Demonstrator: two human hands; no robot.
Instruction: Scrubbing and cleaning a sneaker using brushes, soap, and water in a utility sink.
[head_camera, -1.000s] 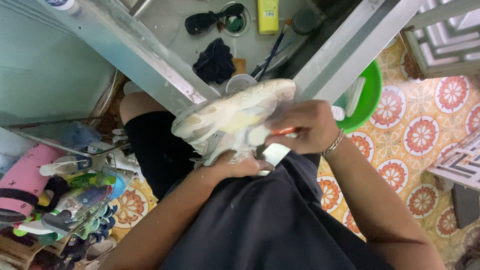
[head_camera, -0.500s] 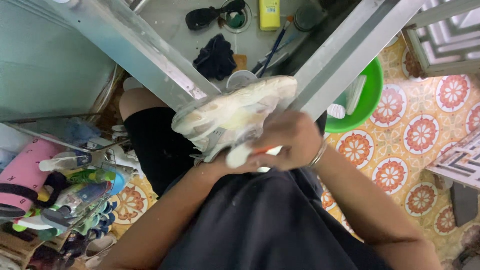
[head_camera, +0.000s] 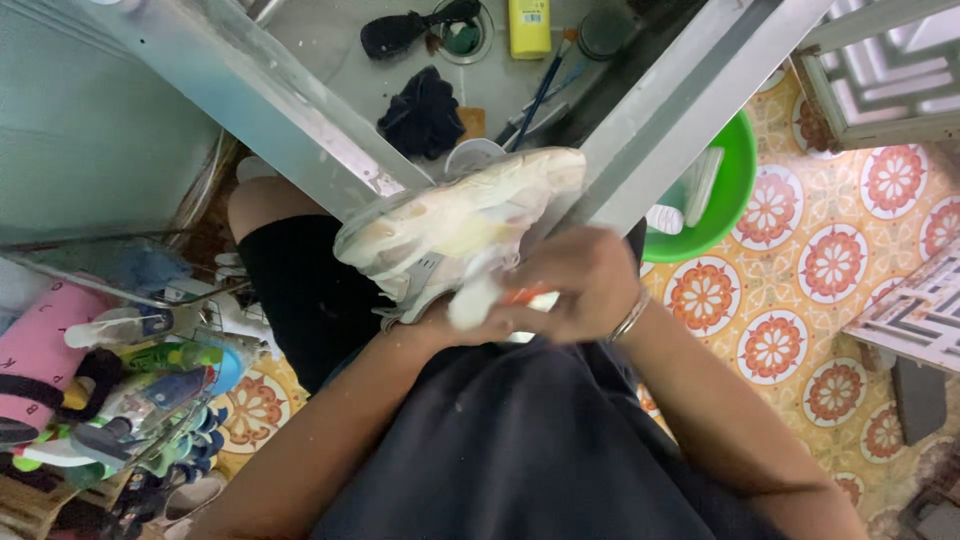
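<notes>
Head view: left hand (head_camera: 425, 322) grips a soapy cream fabric sneaker (head_camera: 460, 225); right hand (head_camera: 575, 285) clutches an orange-handled brush (head_camera: 505, 298) on its side. Lather covers much; rinsing remains.

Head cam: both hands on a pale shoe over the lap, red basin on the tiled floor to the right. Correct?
Not quite: the basin is green, not red, as the head view shows. The rest holds: the left hand and right hand are on the pale shoe over the lap, and the basin sits on the tiled floor to the right.
</notes>
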